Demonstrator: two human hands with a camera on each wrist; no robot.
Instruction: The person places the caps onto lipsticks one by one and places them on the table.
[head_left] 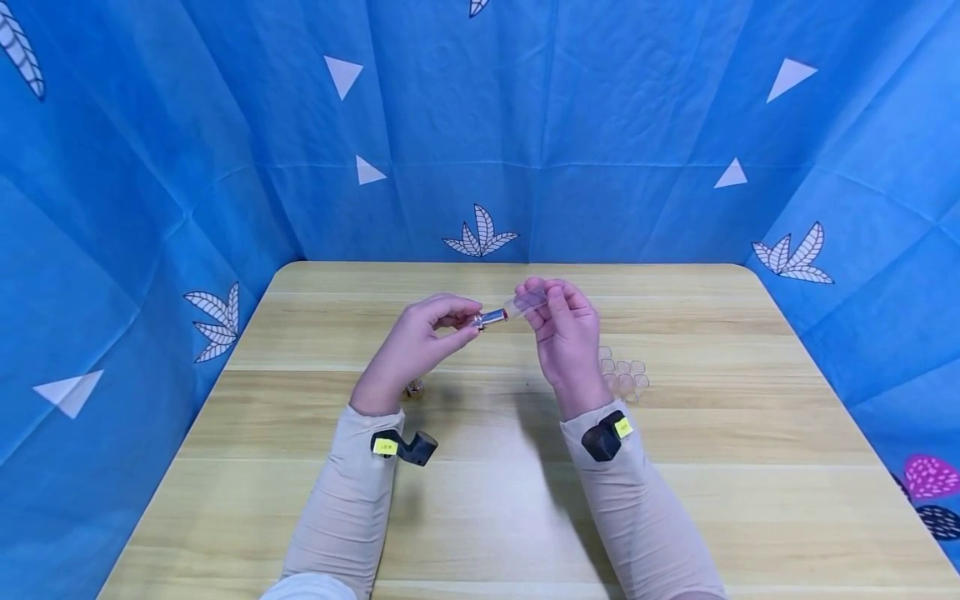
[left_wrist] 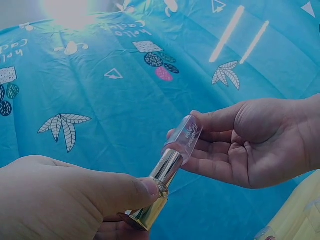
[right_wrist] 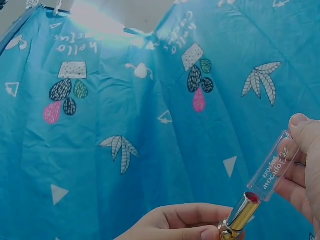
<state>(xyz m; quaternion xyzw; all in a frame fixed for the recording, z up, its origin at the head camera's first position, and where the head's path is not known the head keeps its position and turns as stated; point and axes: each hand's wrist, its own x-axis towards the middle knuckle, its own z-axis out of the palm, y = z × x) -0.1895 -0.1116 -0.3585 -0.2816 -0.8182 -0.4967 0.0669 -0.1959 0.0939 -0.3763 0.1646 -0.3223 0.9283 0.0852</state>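
My left hand (head_left: pixel 420 340) pinches a lipstick (head_left: pixel 492 317) by its gold base, between thumb and fingers. The silver tube slants up to the right, and red shows at its top in the right wrist view. Opposite it, my right hand (head_left: pixel 567 343) holds a clear lipstick cap (right_wrist: pixel 272 167) with white lettering, thumb on one side and fingers on the other. The cap's lower end is right at the tube's tip, roughly in line with it. Both hands are raised above the table.
Several clear caps (head_left: pixel 624 379) stand in a cluster on the wooden table (head_left: pixel 480 517), just right of my right wrist. A small gold item (head_left: pixel 415 387) is partly hidden by my left wrist. Blue patterned curtain (head_left: pixel 615 125) surrounds the table's back and sides.
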